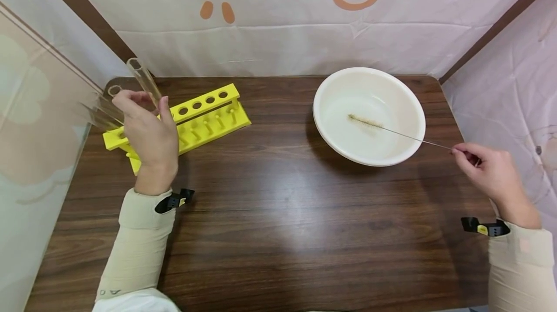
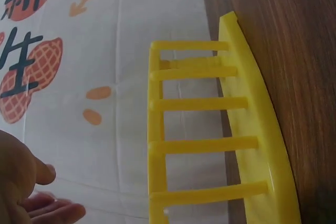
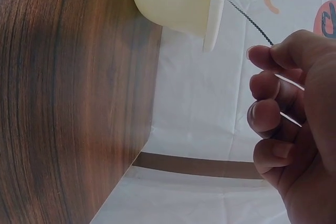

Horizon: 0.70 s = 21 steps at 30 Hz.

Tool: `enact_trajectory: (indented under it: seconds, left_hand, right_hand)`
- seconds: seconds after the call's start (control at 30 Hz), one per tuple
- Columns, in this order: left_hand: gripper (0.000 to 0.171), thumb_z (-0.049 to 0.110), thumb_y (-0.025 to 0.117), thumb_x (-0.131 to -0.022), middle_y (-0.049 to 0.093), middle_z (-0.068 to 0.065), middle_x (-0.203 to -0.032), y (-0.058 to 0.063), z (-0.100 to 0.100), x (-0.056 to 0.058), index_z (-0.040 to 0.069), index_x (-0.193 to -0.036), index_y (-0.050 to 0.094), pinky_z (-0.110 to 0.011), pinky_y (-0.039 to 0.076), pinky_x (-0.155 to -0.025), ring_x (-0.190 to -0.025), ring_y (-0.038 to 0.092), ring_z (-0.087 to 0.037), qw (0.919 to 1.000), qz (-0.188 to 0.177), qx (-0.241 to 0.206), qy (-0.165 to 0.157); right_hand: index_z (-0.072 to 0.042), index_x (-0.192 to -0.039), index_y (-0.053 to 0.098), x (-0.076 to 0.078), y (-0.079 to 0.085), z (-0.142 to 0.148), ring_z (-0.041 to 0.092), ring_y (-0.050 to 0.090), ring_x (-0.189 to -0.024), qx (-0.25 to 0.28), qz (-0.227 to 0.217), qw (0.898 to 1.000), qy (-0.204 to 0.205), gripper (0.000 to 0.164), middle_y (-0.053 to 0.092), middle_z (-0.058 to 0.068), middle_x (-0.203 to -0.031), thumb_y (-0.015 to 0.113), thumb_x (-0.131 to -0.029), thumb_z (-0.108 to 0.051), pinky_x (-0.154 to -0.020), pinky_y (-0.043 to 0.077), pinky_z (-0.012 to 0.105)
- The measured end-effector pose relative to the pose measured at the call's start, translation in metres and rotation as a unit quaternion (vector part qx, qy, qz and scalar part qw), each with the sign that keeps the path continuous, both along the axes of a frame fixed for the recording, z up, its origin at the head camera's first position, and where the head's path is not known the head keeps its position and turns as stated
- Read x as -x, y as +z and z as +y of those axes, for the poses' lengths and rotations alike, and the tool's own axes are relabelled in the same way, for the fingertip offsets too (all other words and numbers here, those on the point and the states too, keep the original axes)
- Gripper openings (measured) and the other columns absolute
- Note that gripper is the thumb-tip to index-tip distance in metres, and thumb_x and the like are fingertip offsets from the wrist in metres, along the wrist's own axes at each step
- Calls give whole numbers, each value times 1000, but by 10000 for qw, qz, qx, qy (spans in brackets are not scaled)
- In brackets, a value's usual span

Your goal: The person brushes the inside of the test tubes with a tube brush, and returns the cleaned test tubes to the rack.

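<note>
My left hand [image 1: 150,130] is at the yellow test tube rack [image 1: 206,130], holding a clear test tube [image 1: 145,80] between thumb and fingers. The tube's open end tilts up and away; its lower end is hidden by the hand. Other clear test tubes [image 1: 109,109] stand at the rack's left end, partly behind the hand and blurred. My right hand [image 1: 491,171] pinches the thin twisted-wire handle [image 3: 249,22] of a test tube brush [image 1: 367,122]. The brush's bristle end is over the inside of the white basin [image 1: 404,94]; I cannot tell whether it touches the bottom.
The dark wooden table [image 1: 287,234] carries the rack at the left and the basin at the back right. A pale printed cloth [image 1: 270,51] hangs along the back edge, with cloth panels at both sides. Several of the rack's holes are unfilled.
</note>
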<state>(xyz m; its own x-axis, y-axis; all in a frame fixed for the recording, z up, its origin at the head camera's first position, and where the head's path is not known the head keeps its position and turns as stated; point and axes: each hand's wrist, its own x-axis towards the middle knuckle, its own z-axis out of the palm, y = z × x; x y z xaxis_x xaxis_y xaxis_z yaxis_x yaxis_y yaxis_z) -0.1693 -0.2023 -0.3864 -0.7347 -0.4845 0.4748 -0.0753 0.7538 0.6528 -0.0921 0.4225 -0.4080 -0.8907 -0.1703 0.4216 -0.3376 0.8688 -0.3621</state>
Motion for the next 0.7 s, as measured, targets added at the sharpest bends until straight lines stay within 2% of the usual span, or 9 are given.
enact_trajectory:
  seconds: [0.13, 0.3, 0.4, 0.5, 0.7]
  left_hand:
    - [40, 37, 52, -105, 59, -19, -106, 0, 0, -1, 2, -121, 43, -48, 50, -79, -92, 66, -41, 9992, -163, 227, 291]
    - [37, 37, 50, -105, 61, -18, -97, 1, -2, -1, 2, -117, 46, -54, 48, -70, -84, 67, -45, 9964, -321, 546, 569]
    - [38, 36, 49, -105, 61, -18, -93, -1, -2, 0, 0, -117, 47, -57, 47, -68, -80, 65, -48, 9940, -495, 688, 684]
    - [37, 35, 48, -106, 62, -20, -94, -3, -2, 1, 0, -119, 47, -59, 49, -70, -80, 65, -50, 9923, -688, 780, 669]
    - [32, 28, 47, -107, 61, -23, -90, 0, 0, 6, 1, -125, 45, -63, 52, -74, -84, 65, -54, 9880, -1182, 735, 671]
  right_hand:
    - [-6, -89, 77, 0, -1, 0, -15, 40, -59, -77, 26, 10000, 5, 10, 51, -29, -73, 70, -83, -1, -54, 35, 14]
    - [-6, -90, 77, 0, -1, 0, -16, 40, -60, -78, 16, 10000, 3, 10, 50, -33, -75, 69, -84, -2, -55, 35, 14]
    - [-6, -90, 77, 1, -1, 0, -16, 40, -60, -94, 17, 10000, 13, 11, 50, -33, -75, 69, -84, -3, -54, 35, 15]
    - [-5, -90, 76, 1, -1, 0, -15, 40, -60, -119, 40, 9999, 34, 11, 50, -32, -74, 68, -83, -3, -54, 35, 15]
    - [-5, -90, 76, 1, -1, -1, -14, 40, -60, -147, 60, 9998, 87, 11, 52, -28, -74, 68, -83, -2, -55, 36, 16]
